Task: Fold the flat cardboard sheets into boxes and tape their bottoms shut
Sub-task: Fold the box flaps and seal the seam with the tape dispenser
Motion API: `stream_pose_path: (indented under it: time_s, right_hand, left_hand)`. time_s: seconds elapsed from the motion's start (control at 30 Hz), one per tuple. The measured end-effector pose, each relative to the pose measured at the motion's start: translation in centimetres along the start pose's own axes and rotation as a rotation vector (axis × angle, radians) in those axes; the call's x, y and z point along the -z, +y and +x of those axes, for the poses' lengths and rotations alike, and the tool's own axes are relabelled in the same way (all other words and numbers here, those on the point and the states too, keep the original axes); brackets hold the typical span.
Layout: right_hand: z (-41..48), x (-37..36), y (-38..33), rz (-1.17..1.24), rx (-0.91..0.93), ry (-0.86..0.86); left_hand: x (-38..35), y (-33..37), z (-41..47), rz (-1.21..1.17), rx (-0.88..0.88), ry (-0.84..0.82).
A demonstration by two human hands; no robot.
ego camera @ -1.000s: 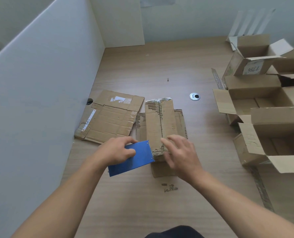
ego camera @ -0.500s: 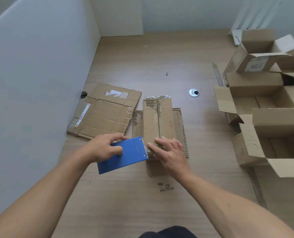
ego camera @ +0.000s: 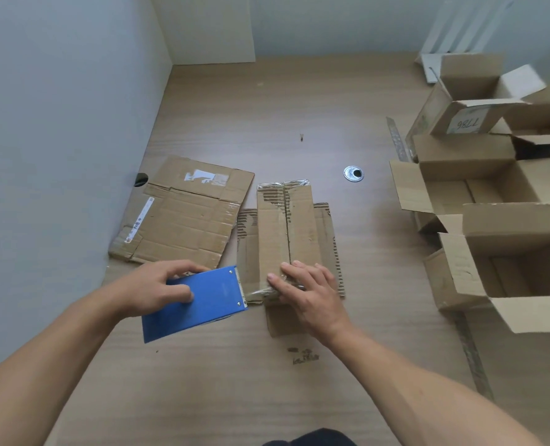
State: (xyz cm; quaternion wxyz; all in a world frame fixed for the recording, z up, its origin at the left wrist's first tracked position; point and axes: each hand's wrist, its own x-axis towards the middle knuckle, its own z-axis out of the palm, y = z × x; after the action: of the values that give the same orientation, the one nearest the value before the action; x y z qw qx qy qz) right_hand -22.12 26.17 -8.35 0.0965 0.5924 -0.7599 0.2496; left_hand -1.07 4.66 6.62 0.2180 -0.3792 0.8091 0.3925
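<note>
A wooden table (ego camera: 267,101) stood between white walls (ego camera: 58,123). The left hand (ego camera: 151,288) gripped a blue tape holder (ego camera: 209,307), its fingers curled onto it. The right hand (ego camera: 309,294) lay flat, fingers straight and a little spread, pressing clear tape (ego camera: 257,292) onto the near end of the box (ego camera: 286,226). The box reached away past those fingertips. It was brown, worn and torn, and its two bottom flaps met in a middle seam. A flat cardboard sheet (ego camera: 183,217) lay just beyond the left fingers. Open boxes (ego camera: 492,175) stood well off to the right of the right fingers.
</note>
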Motion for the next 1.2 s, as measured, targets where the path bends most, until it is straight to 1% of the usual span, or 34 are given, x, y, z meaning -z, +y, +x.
stream_pose_path:
  time_s: [0.1,0.43,0.63,0.9,1.07,1.13,1.2]
  right_hand:
    - [-0.2,-0.1,0.2,-0.002,0.011,-0.008]
    - [-0.4,-0.3,-0.3,0.061,-0.068,-0.020]
    - [-0.1,0.3,-0.4,0.115,-0.098,-0.085]
    - [0.1,0.9,-1.2,0.121,-0.149,-0.158]
    - [0.4,1.4,-2.0,0.123,-0.200,-0.218]
    - [0.5,1.8,-2.9,0.114,-0.209,-0.255]
    - [0.2,2.2,-3.8,0.103,-0.223,-0.289]
  left_hand:
    - [-0.3,-0.1,0.5,0.017,0.013,-0.005]
    - [-1.9,1.2,2.2,0.094,0.019,0.024]
    - [-1.9,3.2,3.4,0.200,0.012,0.031]
    - [-2.7,5.9,2.3,0.452,0.043,0.171]
    - [-4.7,6.7,1.6,0.494,0.095,0.299]
    - [-6.9,6.8,1.6,0.514,0.108,0.342]
    - [-9.3,6.4,1.5,0.472,0.132,0.357]
